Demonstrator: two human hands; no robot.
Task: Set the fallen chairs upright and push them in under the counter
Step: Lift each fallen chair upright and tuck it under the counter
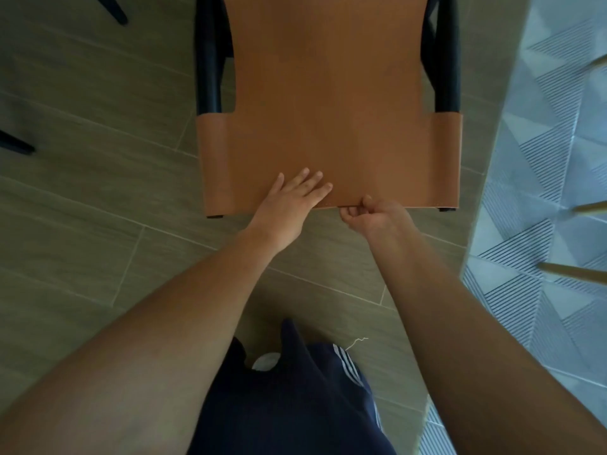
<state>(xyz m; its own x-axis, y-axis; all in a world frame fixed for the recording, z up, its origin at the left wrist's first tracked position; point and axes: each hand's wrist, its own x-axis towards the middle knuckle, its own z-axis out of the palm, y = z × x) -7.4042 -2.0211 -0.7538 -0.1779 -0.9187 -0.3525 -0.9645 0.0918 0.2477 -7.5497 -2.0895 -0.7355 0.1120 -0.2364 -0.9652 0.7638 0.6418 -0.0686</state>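
A chair (pixel 328 93) with a tan leather back and black tube frame lies on the wooden floor in front of me, its back panel facing up. My left hand (pixel 292 198) rests flat on the near part of the leather, fingers straight. My right hand (pixel 371 215) curls its fingers under the near edge of the leather panel, thumb on top. The chair's seat and legs run out of view at the top.
Black legs of another chair (pixel 13 144) show at the far left. A blue-grey patterned rug (pixel 542 192) lies on the right, with pale wooden legs (pixel 578 272) standing on it. My dark shorts fill the bottom centre.
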